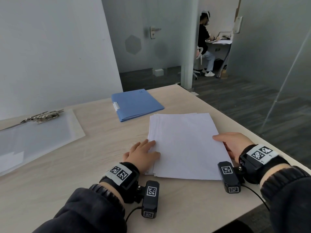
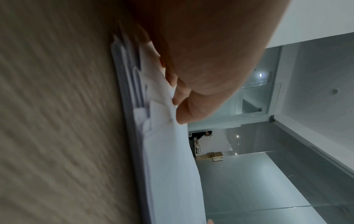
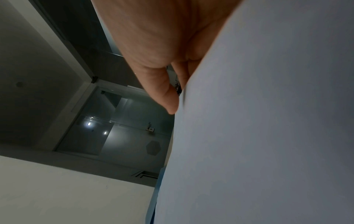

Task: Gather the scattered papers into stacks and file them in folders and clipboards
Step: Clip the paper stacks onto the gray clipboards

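From the head view, a stack of white papers (image 1: 185, 145) lies on the light wooden table (image 1: 84, 174), right in front of the person, its left edges fanned and uneven. The left hand (image 1: 143, 154) lies at the stack's left edge, fingers straight and spread, tips on the sheets, pressing rather than grasping. The right hand (image 1: 234, 145) sits at the right edge, thumb on top of the papers and the other fingers hidden beneath or behind the sheets, so it looks like a pinch on that side. Beyond the stack, just apart from it, lies a closed blue folder (image 1: 136, 104). Far left, a clear clipboard (image 1: 38, 137) with a metal clip at its top lies flat, holding a sheet.

Over to the left wrist view: fingertips (image 2: 184, 112) touch the staggered paper edges, the sheets stepped one over another on the table; it's blurred, but the grip is loose, fingers extended.

And the right wrist view: the thumb (image 3: 166, 97) lies against the top sheet, which fills the right half of the picture. A sliver of blue shows below the papers.
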Demonstrator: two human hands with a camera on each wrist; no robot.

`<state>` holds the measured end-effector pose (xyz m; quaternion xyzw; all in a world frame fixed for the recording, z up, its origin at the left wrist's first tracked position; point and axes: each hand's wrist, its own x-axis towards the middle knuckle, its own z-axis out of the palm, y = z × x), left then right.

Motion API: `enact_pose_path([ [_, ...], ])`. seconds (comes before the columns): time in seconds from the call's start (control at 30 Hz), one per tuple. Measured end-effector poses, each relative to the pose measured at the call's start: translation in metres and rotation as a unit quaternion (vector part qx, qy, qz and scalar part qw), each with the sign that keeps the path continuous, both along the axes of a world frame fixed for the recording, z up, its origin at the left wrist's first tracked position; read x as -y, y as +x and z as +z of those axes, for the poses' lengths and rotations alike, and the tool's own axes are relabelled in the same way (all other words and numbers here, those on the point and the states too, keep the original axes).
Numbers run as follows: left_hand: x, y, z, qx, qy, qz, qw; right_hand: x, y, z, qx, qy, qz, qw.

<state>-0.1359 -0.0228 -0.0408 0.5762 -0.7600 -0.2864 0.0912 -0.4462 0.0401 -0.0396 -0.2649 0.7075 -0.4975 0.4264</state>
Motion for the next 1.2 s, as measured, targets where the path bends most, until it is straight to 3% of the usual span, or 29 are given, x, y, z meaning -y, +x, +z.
enact_pose_path([
  [0.3, -0.002, 0.001, 0.002, 0.016, 0.011, -0.018, 1.000, 0.001, 0.002, 0.001, -0.019, -0.007, 0.016, 1.000],
  [0.8, 0.004, -0.001, 0.005, 0.044, 0.031, -0.023, 0.998, -0.016, -0.006, 0.008, -0.010, -0.092, -0.058, 0.994],
  [0.87, 0.008, -0.001, 0.010, -0.027, 0.050, 0.004, 0.998, -0.019, -0.001, 0.022, 0.016, -0.130, -0.047, 0.990],
  [0.97, 0.012, -0.007, 0.032, -0.218, 0.018, 0.054, 0.974, -0.020, 0.011, 0.045, 0.048, -0.191, -0.031, 0.980],
  [1.1, 0.014, -0.019, 0.077, -0.415, -0.011, 0.050, 0.908, -0.018, 0.026, 0.067, 0.085, -0.257, -0.012, 0.963],
  [1.2, 0.008, -0.025, 0.096, -0.504, -0.019, 0.074, 0.860, -0.018, 0.036, 0.072, 0.108, -0.293, 0.010, 0.950],
])
